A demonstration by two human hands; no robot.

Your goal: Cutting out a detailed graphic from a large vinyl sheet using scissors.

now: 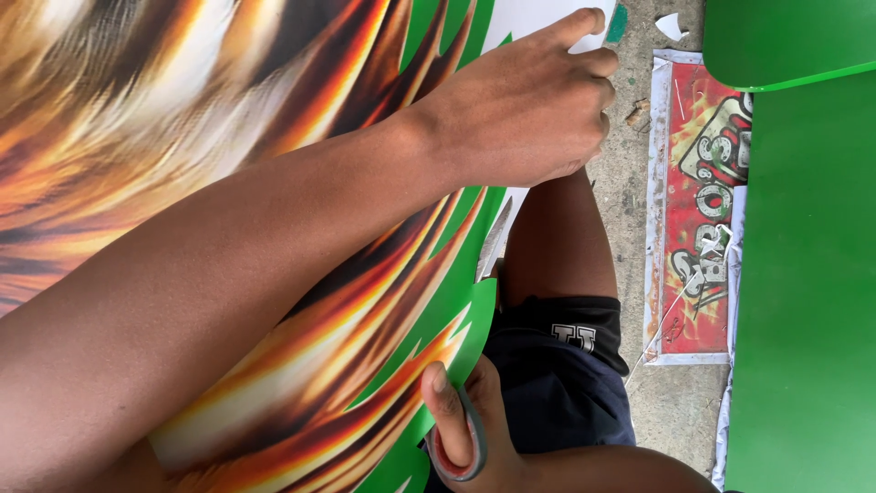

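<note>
Cutting along the flame edge of a big printed sheet (228, 183), I have it spread across my lap, its orange, yellow and brown flames running into a bright green border with jagged points. It fills the left and middle of the view, and its cut edge runs from the top centre down to the bottom centre.

My right hand (465, 429), low at the bottom edge of the view, is closed around the scissors (456, 447): my thumb goes through the grey and red handle loop, and the blades (493, 242) reach up along the sheet's green edge, close to my knee. Whether the blades are apart or together I cannot tell, since they show only as a thin pale sliver.

My left hand (529, 100) comes in over the sheet from the left, the forearm lying across the flames, and its fingers are curled shut on the white margin (538, 18) at the sheet's top edge, pinching it.

Under the sheet are my bare leg and dark shorts (557, 374). Beyond my leg is a concrete floor (671, 411) with a narrow red and yellow printed strip (698, 210) lying on it, and a small white scrap (671, 26) near the top edge. Plain green sheets (803, 274) cover the right side
</note>
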